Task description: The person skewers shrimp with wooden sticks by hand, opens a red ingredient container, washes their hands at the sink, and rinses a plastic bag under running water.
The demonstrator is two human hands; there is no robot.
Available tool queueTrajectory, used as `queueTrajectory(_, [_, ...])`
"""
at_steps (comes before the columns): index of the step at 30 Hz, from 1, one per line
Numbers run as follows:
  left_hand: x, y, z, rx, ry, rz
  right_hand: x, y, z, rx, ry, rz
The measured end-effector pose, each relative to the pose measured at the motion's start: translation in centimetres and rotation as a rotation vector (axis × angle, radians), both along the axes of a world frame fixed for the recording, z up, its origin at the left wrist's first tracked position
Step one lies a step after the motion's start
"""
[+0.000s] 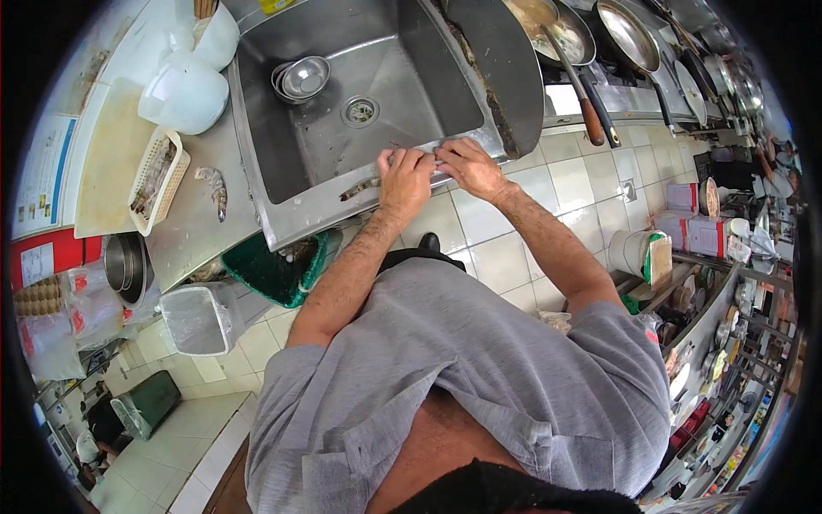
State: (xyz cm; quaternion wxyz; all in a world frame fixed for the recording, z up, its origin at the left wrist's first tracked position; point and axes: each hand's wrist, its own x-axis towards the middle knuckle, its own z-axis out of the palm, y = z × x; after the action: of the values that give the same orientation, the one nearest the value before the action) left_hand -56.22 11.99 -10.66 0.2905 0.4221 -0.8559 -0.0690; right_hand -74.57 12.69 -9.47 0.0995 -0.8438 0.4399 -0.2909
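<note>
Over the sink's front rim (312, 206), my left hand (406, 182) and my right hand (473, 169) meet with their fingers pinched together. Between the fingertips shows a bit of something small and greyish, apparently a shrimp, mostly hidden by the fingers. Another grey shrimp (360, 188) lies on the rim just left of my left hand. On the steel counter further left rests a single shrimp (211, 193), beside a cream plastic basket (181, 163) with more shrimp in it.
Nested metal bowls (306, 77) sit in the sink near its drain (360, 111). A white container (183, 92) stands on the left counter. Pans with handles (629, 34) are at the upper right. Below the counter are a green-lined bin (282, 272) and a white bin (199, 319).
</note>
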Motion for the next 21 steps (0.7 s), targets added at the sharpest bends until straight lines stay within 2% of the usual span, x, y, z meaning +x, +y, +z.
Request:
queueTrajectory(2, [-0.2,0.3,0.5,-0.027,0.056,0.048,0.0,-0.2,0.4,0.008,-0.031,-0.001])
queueTrajectory(5, [-0.3,0.2,-0.2,-0.039,-0.003,0.025,0.1,-0.4,0.1,0.024,-0.021,0.051])
queueTrajectory(11, [-0.6,-0.2,-0.1,-0.035,0.006,-0.006,0.0,-0.9,-1.0,-0.116,0.027,0.072])
queueTrajectory(21, [-0.7,-0.5,-0.4,0.038,-0.017,-0.021,-0.4,-1.1,-1.4,-0.043,0.11,0.065])
